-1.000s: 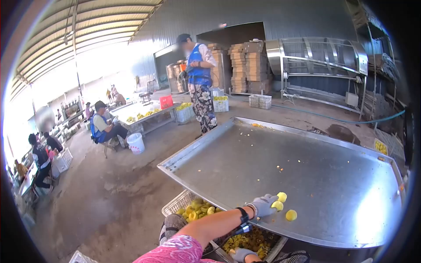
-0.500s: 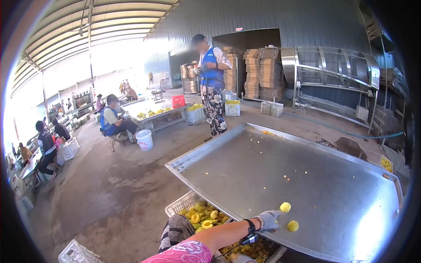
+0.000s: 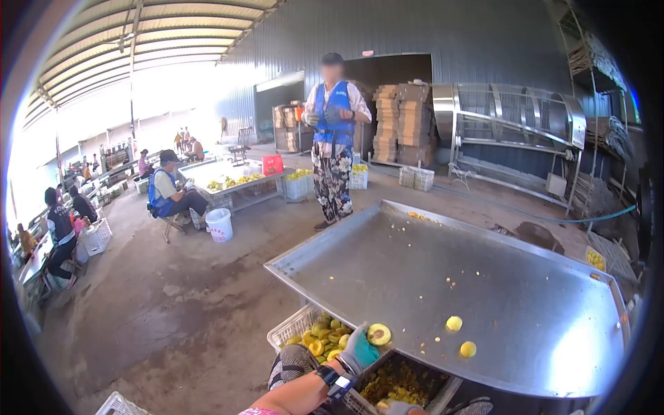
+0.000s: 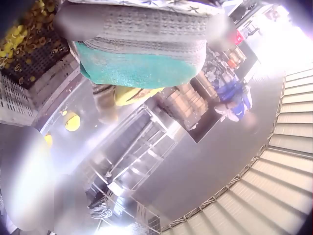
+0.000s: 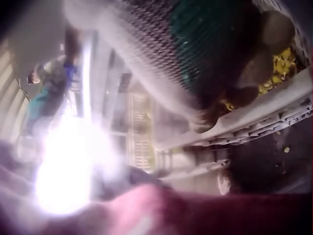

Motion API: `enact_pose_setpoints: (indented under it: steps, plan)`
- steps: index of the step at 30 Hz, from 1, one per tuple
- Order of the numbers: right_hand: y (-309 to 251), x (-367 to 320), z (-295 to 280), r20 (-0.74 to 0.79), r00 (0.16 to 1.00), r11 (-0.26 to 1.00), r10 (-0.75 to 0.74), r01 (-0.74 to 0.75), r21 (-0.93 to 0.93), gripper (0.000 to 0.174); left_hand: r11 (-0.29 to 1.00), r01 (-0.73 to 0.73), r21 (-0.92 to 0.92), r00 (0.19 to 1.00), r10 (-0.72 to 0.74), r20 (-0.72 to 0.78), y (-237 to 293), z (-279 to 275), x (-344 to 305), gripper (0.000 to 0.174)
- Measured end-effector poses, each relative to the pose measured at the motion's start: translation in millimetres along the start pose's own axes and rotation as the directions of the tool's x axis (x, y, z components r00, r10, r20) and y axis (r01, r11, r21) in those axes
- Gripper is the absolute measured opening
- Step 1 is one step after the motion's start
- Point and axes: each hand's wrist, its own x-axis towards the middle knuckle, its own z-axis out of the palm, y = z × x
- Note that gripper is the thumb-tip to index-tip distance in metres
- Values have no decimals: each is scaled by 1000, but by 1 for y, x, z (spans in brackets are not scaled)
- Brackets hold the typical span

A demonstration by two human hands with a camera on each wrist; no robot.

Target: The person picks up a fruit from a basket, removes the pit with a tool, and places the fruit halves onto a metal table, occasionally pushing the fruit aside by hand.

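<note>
My left hand [image 3: 360,351], in a grey glove with a teal palm, grips a yellow peach half [image 3: 379,334], its cut face with a brown centre turned up. It stands at the near edge of the metal tray [image 3: 422,277]. In the left wrist view, the same yellow fruit [image 4: 132,95] shows below the teal palm. Two yellow peaches, one [image 3: 454,324] behind the other [image 3: 468,349], lie on the tray. Low in the head view, my gloved right hand [image 3: 402,408] is over a dark crate of scraps [image 3: 394,382]; I cannot tell what it holds.
A white crate of peach halves [image 3: 294,325] stands left of the scrap crate, under the tray's edge. A person in a blue vest [image 3: 335,114] stands beyond the tray; another sits by a farther table [image 3: 249,197]. A white bucket [image 3: 219,225] is on the floor.
My left hand has come from the peaches on the tray back to its near left edge, with a peach half. Two of three peaches remain there. The standing person has turned to face me.
</note>
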Motion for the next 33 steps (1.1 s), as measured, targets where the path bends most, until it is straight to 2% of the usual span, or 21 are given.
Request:
enact_pose_setpoints:
  steps: [1, 2, 3, 4, 5, 6, 7, 8, 9, 11, 12, 14, 18, 21, 23, 27, 28, 30, 31, 32, 33]
  plan:
    - [5, 7, 5, -171, 985, 1000, 7, -9, -9, 57, 999, -53, -3, 998, 54, 23, 2, 9, -12, 46]
    - [18, 6, 11, -296, 914, 959, -276, 241, -150, 43, 995, -103, -15, 994, 103, 30, 2, 15, -23, 47]
    - [20, 7, 0, -212, 845, 817, -490, 361, -449, 35, 991, -130, -4, 991, 130, 44, 3, 22, -32, 48]
    - [-27, -20, -27, -391, 855, 934, -341, 260, -247, 34, 984, -169, 56, 985, 167, 40, 2, 37, -43, 45]
    - [-47, -26, -38, -503, 851, 964, -155, 241, 111, 34, 967, -174, 185, 985, 172, 27, 3, 48, -54, 42]
    - [-67, -31, -49, -590, 806, 847, 38, 288, 447, 36, 979, -146, 144, 989, 140, 49, 4, 42, -49, 40]
    - [-79, -34, -60, -701, 712, 853, -34, 386, 351, 28, 981, -154, 115, 988, 154, 7, 3, 43, -45, 39]
    - [-92, -45, -73, -570, 820, 763, 61, 330, 556, 29, 979, -174, 102, 981, 163, 109, 5, 31, -40, 38]
    - [-112, -58, -90, -434, 893, 643, 120, 263, 719, 32, 968, -230, 98, 971, 222, 85, 4, 27, -34, 37]
    - [-126, -58, -97, -478, 872, 649, 110, 301, 699, 31, 967, -238, 93, 969, 229, 90, 0, 37, -40, 34]
    - [-127, -51, -95, -563, 823, 732, 78, 336, 593, 34, 965, -241, 108, 969, 234, 74, -4, 38, -41, 33]
    - [-126, -37, -90, -635, 770, 782, 61, 358, 510, 37, 956, -256, 141, 967, 251, 51, -9, 39, -43, 32]
    - [-133, -31, -89, -652, 753, 760, 90, 372, 534, 54, 952, -259, 162, 963, 243, 113, -12, 34, -44, 31]
    - [-135, -28, -89, -622, 771, 756, 136, 325, 568, 64, 945, -271, 185, 961, 255, 103, -18, 31, -45, 29]
    - [-133, -24, -88, -645, 752, 778, 134, 323, 538, 60, 939, -279, 203, 959, 261, 110, -18, 30, -46, 29]
    - [-128, -13, -77, -756, 649, 862, 89, 329, 384, 46, 931, -294, 218, 955, 281, 91, -19, 34, -49, 31]
    - [-129, -12, -76, -771, 631, 882, 87, 311, 354, 45, 911, -304, 278, 951, 271, 152, -19, 30, -51, 31]
    - [-134, -23, -74, -722, 689, 826, 68, 367, 428, 44, 843, -371, 390, 917, 267, 295, -17, 17, -47, 32]
    - [-138, -25, -81, -707, 707, 801, 18, 413, 433, 44, 848, -367, 382, 920, 272, 282, -18, 10, -44, 33]
    - [-136, -24, -79, -694, 720, 754, 9, 451, 478, 45, 785, -452, 425, 889, 358, 284, -21, 7, -46, 32]
    - [-141, -27, -80, -642, 767, 676, 18, 464, 573, 43, 796, -458, 397, 888, 386, 251, -24, 13, -47, 33]
